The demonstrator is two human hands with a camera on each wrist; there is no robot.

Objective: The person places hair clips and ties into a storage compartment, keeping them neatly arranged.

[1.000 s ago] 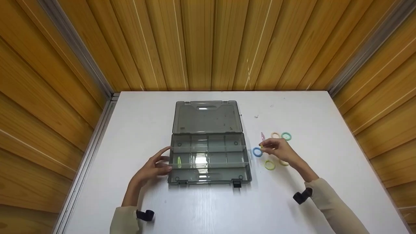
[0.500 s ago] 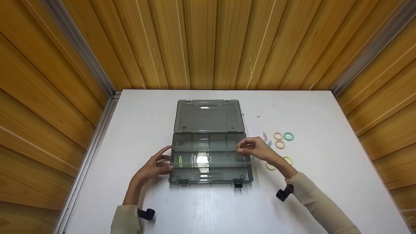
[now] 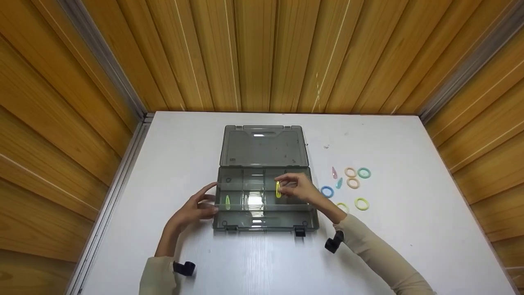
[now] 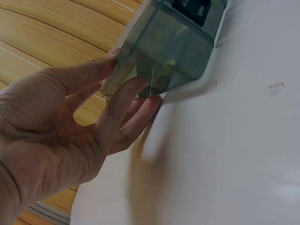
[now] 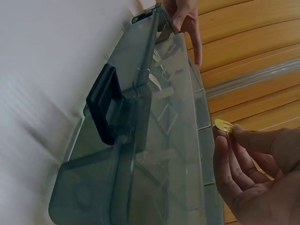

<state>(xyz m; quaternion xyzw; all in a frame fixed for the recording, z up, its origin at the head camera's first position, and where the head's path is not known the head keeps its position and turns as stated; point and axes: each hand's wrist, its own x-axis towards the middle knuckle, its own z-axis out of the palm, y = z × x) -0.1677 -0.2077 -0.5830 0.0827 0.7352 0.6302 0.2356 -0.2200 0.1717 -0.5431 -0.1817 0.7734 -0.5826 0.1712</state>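
My right hand (image 3: 298, 187) pinches a yellow snap hair clip (image 3: 278, 189) between thumb and fingertips, over the middle row of the grey see-through divided box (image 3: 286, 219). The right wrist view shows the same clip (image 5: 223, 125) upright at the fingertips, close above the box's dividers. My left hand (image 3: 196, 209) touches the box's left wall, its thumb and fingers spread along it; the left wrist view shows those fingertips (image 4: 151, 104) against the plastic. A green hair clip (image 3: 227, 202) lies in the left compartment of the middle row. A pale clip beside it is partly lost in glare.
The box lid (image 3: 264, 146) lies folded back behind it. Right of the box are a pink clip (image 3: 334, 172), a blue clip (image 3: 339, 183) and several coloured hair ties, among them a blue one (image 3: 327, 191). A black latch (image 3: 300, 232) sticks out at the front.
My right hand has carried the yellow hair clip left, from among the hair ties on the table to above the box. The left hand has stayed at the box's left wall.
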